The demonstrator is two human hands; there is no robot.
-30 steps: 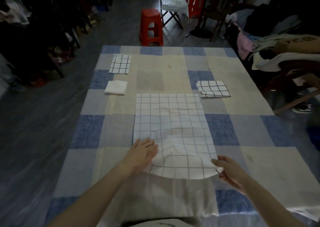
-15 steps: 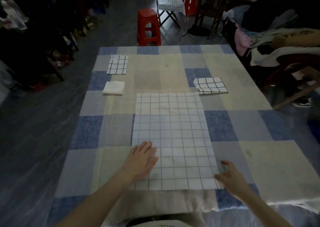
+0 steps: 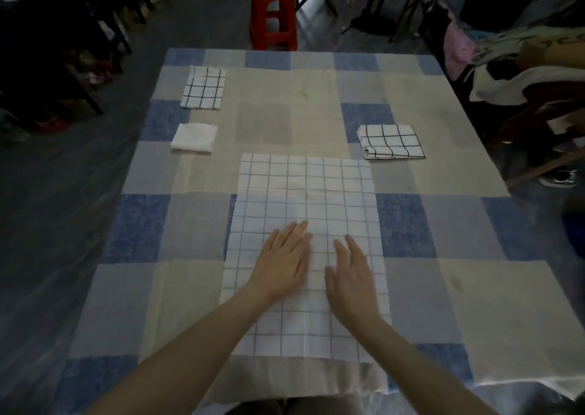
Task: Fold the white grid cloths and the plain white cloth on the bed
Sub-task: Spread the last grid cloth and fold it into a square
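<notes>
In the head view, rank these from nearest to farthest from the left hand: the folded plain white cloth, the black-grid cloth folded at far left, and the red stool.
From the left hand, which lies flat on the spread grid cloth:
1. Folded plain white cloth, ahead and to the left.
2. Black-grid cloth folded at far left, just beyond the white one.
3. Red stool, on the floor past the bed's far edge.

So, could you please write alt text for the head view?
Both hands, left hand and right hand, rest flat on a large grid cloth spread on the checked bed; three small folded cloths lie beyond.
</notes>
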